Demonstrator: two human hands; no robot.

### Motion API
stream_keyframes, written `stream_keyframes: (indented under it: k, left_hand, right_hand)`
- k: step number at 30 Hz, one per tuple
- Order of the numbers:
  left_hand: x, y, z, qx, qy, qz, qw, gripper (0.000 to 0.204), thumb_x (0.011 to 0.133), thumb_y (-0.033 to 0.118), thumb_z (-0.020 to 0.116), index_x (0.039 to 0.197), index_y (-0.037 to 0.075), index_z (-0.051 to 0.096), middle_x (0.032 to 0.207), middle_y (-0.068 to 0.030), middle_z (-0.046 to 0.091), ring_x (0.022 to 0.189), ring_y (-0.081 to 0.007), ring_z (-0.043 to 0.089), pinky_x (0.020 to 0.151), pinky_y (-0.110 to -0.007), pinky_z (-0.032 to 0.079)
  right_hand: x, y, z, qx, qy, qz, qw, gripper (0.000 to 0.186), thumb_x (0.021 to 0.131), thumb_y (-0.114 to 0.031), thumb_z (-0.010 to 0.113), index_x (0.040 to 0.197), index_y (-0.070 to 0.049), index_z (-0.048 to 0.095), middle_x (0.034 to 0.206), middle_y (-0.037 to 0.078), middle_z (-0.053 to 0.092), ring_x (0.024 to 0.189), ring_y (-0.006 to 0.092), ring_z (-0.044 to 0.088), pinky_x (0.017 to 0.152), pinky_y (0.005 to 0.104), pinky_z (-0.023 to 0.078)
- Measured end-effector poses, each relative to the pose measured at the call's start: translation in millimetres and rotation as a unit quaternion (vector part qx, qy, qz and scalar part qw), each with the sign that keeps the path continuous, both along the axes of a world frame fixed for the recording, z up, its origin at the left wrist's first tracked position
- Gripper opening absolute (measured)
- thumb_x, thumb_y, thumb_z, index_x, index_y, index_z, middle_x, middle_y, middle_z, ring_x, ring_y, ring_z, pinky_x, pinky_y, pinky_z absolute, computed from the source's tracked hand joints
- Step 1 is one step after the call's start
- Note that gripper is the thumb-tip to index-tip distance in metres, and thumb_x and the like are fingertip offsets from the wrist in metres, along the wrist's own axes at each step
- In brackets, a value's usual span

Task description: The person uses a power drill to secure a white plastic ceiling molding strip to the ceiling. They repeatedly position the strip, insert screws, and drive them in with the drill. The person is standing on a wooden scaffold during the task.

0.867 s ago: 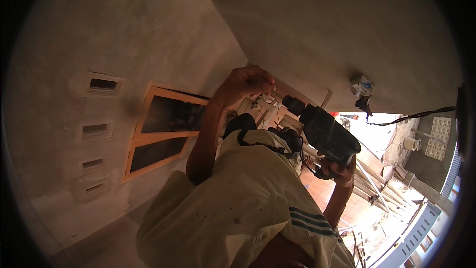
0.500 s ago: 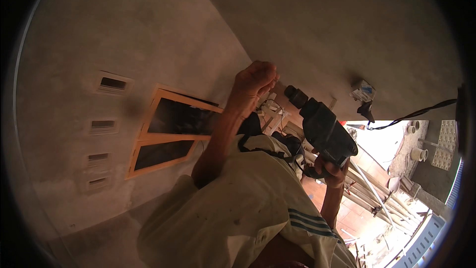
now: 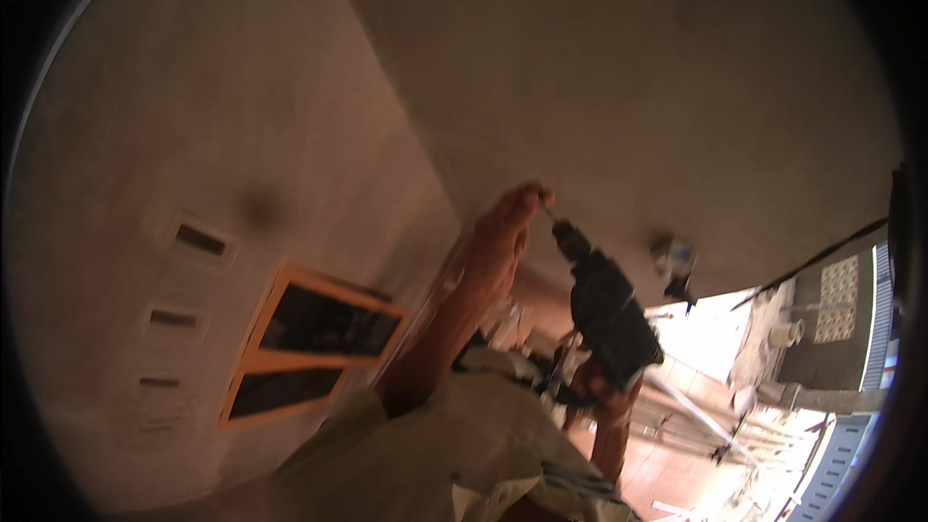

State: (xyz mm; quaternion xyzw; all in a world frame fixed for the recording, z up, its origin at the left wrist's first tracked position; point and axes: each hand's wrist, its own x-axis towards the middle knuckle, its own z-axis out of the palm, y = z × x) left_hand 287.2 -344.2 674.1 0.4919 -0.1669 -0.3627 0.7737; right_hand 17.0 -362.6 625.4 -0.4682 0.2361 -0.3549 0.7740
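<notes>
Black drill (image 3: 607, 314) (one) gripped by right hand (image 3: 592, 389), left hand (image 3: 503, 237) pinching its bit, two orange-framed windows (image 3: 309, 348).

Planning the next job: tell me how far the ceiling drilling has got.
Done: the drill is up at the ceiling, its tip by the fingertips of the left hand. In hand: the right hand grips the drill's handle. Left: no hole shows at the tip, though the picture is blurred.

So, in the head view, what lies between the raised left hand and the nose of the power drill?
Almost nothing: the left hand fingertips sit right at the tip of the black drill, close under the grey ceiling. Blur hides whether they touch.
</notes>
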Motion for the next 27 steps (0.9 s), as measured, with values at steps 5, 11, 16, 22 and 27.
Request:
stream_keyframes:
  k: [5,11,16,22,27]
  left_hand:
    - [49.4,-4.3,46.7,-0.010,-0.044,-0.147,0.988,0.049,0.102,0.047,0.054,0.127,0.005,0.061,0.107,0.0004,0.071,0.049,0.0008,0.033,0.044,-0.017,0.025]
    - [175.3,-28.0,135.1,-0.025,-0.287,0.000,0.958,0.048,0.101,0.050,0.054,0.127,0.010,0.065,0.093,-0.0002,0.073,0.055,0.0011,0.034,0.047,-0.018,0.027]
    - [289.2,-73.9,352.1,-0.228,-0.652,0.256,0.677,0.057,0.090,0.055,0.071,0.124,0.010,0.066,0.092,0.0012,0.071,0.069,-0.0080,0.057,0.065,-0.026,0.047]
    - [366.2,-157.3,525.1,-0.228,-0.834,0.273,0.422,0.078,0.071,0.042,0.087,0.133,0.008,0.055,0.126,-0.0123,0.061,0.118,-0.0318,0.060,0.097,-0.045,0.049]
    - [385.6,-231.9,532.9,-0.268,-0.813,0.284,0.431,0.070,0.071,0.039,0.086,0.127,0.010,0.057,0.123,-0.0114,0.061,0.113,-0.0317,0.062,0.093,-0.045,0.050]
  right_hand:
    - [60.2,28.5,36.1,-0.006,-0.083,-0.082,0.993,0.075,0.070,-0.035,0.081,0.121,0.014,0.054,0.084,0.020,0.069,0.056,0.0201,0.064,0.047,0.0290,0.050]
    - [130.8,50.2,64.7,-0.030,-0.139,-0.173,0.975,0.066,0.071,-0.032,0.077,0.110,0.016,0.054,0.091,0.026,0.065,0.049,0.0224,0.061,0.041,0.0289,0.047]
    - [152.1,68.6,83.9,-0.065,-0.102,-0.270,0.955,0.066,0.067,-0.035,0.076,0.107,0.013,0.055,0.089,0.025,0.064,0.047,0.0228,0.059,0.040,0.0297,0.047]
    - [190.4,85.7,94.7,-0.078,-0.065,-0.335,0.937,0.066,0.068,-0.042,0.075,0.104,0.010,0.056,0.083,0.021,0.065,0.047,0.0232,0.059,0.041,0.0310,0.047]
    - [208.1,95.4,99.0,-0.085,-0.025,-0.389,0.917,0.067,0.069,-0.041,0.075,0.106,0.010,0.055,0.083,0.021,0.065,0.047,0.0223,0.059,0.041,0.0304,0.047]
